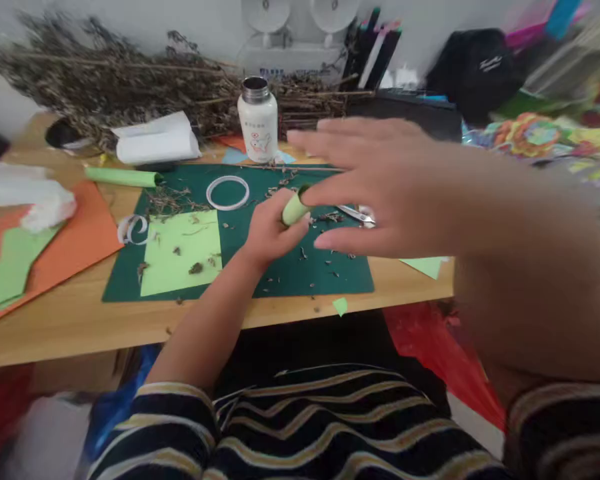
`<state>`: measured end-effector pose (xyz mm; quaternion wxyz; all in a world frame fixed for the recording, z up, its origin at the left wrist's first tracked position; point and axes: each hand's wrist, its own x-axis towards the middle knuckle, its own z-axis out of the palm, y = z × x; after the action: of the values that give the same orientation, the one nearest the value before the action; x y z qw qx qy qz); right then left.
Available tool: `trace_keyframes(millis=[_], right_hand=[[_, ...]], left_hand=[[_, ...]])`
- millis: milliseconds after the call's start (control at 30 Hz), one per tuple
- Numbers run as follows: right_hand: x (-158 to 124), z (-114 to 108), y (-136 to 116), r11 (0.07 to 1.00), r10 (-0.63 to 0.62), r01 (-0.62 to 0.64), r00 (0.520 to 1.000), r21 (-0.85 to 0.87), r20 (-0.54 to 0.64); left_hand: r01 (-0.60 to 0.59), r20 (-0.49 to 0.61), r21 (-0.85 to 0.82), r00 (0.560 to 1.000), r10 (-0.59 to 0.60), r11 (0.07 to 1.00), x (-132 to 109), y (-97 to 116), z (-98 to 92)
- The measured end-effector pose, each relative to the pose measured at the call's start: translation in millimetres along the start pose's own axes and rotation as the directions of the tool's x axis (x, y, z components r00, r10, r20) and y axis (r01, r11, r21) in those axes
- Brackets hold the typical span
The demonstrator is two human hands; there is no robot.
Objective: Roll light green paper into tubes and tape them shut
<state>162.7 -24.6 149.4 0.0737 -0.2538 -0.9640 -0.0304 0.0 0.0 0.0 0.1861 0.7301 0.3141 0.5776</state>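
My left hand (pixel 273 230) is wrapped round a light green paper tube (pixel 295 209), held tilted above the green cutting mat (pixel 260 267). Over the mat's right side hangs my right hand (pixel 375 187), its fingers spread and slightly blurred, close to the tube's upper end. I cannot tell whether a fingertip touches the tube. Behind that hand lie scissors (pixel 356 215), partly covered. A light green paper sheet (pixel 183 250) with dried plant bits on it rests on the mat's left, below a roll of tape (pixel 227 193).
An uncapped white bottle (pixel 258 127) stands behind the mat, before a heap of dried plants (pixel 130 73). Another green paper tube (pixel 123 177) lies at the left. Orange paper (pixel 87 233) and white tissue (pixel 25 193) are farther left. Paper flowers (pixel 535 133) sit at the right.
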Motion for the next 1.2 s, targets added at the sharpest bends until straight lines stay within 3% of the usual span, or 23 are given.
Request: trace_keyframes(millis=[100, 167, 233, 333, 400, 467, 533, 667, 767, 900, 1000, 1200], right_hand=[[-13, -23, 8, 0.999, 0.033, -0.032, 0.993, 0.008, -0.117], [-17, -27, 13, 0.991, 0.137, -0.136, 0.971, 0.018, -0.197], [-15, -17, 19, 0.972, 0.233, -0.227, 0.931, 0.052, -0.281], [-6, 20, 30, 0.96, 0.27, -0.233, 0.911, 0.153, -0.311], [0, 51, 36, 0.937, 0.34, -0.329, 0.937, 0.121, -0.085], [4, 80, 39, 0.902, 0.423, -0.432, 0.889, 0.018, 0.176], [6, 101, 42, 0.892, 0.437, -0.452, 0.867, 0.007, 0.237], [8, 123, 49, 0.861, 0.47, -0.502, 0.846, 0.08, 0.25], [13, 129, 55, 0.866, 0.457, -0.489, 0.859, 0.103, 0.231], [23, 139, 57, 0.896, 0.404, -0.428, 0.896, 0.117, 0.184], [25, 145, 56, 0.911, 0.373, -0.388, 0.919, 0.137, 0.128], [16, 145, 55, 0.895, 0.392, -0.371, 0.919, 0.248, -0.038]], left_hand=[[0.147, -0.103, -0.076, 0.983, -0.154, 0.986, 4, -4, 0.7], [0.246, -0.149, -0.198, 0.949, -0.278, 0.949, 7, -5, 0.9], [0.31, -0.17, -0.355, 0.906, -0.387, 0.882, 10, -4, 0.7], [0.308, -0.204, -0.516, 0.862, -0.464, 0.799, 16, -2, -1.4], [0.306, -0.23, -0.562, 0.835, -0.5, 0.769, 18, -3, -4.0], [0.317, -0.256, -0.568, 0.808, -0.53, 0.759, 20, -5, -7.0], [0.333, -0.276, -0.55, 0.793, -0.543, 0.766, 21, -8, -9.5], [0.345, -0.284, -0.463, 0.815, -0.506, 0.816, 20, -12, -11.0], [0.339, -0.226, -0.336, 0.877, -0.424, 0.879, 15, -13, -10.7], [0.273, -0.067, -0.161, 0.956, -0.286, 0.949, 6, -13, -12.4], [0.252, -0.023, -0.094, 0.967, -0.255, 0.963, 4, -15, -15.2], [0.332, -0.11, 0.062, 0.94, -0.324, 0.941, 8, -18, -17.8]])
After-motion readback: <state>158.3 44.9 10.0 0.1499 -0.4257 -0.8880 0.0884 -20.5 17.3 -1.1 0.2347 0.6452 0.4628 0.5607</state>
